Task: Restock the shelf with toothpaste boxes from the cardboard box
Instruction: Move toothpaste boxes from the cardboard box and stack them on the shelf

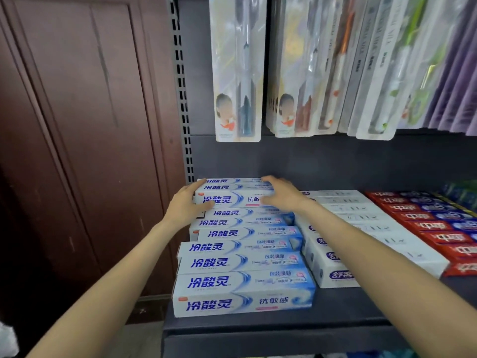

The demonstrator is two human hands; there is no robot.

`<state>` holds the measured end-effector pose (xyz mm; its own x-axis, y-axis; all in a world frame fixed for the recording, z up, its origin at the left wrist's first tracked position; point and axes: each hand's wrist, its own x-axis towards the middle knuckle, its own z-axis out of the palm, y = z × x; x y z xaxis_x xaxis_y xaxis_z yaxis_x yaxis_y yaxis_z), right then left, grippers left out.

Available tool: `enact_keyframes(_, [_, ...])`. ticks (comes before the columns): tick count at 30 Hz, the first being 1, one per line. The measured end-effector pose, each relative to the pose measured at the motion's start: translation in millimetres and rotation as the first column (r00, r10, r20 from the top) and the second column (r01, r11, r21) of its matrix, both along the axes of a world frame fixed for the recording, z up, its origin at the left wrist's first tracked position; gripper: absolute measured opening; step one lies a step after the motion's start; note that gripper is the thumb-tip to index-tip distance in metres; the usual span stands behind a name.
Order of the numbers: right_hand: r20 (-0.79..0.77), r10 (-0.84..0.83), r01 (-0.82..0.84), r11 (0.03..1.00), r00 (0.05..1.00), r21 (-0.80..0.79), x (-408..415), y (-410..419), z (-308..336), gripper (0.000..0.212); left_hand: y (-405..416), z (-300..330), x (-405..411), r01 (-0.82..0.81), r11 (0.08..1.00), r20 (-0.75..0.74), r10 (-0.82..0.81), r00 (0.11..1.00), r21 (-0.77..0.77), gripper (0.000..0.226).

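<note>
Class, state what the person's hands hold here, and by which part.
Both hands, left hand and right hand, grip the top blue-and-white toothpaste box by its two ends.

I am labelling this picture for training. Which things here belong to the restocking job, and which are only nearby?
Job:
- left hand and right hand, holding the top blue-white box
- blue-white stack
- shelf

Nearby:
- white boxes
- red boxes
- hanging toothbrushes
- wooden door
</note>
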<state>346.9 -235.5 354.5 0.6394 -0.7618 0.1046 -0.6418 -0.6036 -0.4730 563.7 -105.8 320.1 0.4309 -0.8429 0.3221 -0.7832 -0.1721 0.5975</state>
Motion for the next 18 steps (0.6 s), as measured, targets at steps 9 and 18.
enact_keyframes(9, [0.076, 0.011, -0.016, 0.997, 0.997, 0.07, 4, 3, -1, 0.072, 2, -1, -9, -0.002, 1.0, -0.175, -0.001, 0.985, -0.019, 0.075])
enact_keyframes(18, [-0.285, 0.022, -0.13, 0.921, 0.958, -0.368, -63, 3, -2, 0.034, 36, -2, -25, 0.025, 0.997, -0.411, -0.053, 0.91, -0.073, 0.081])
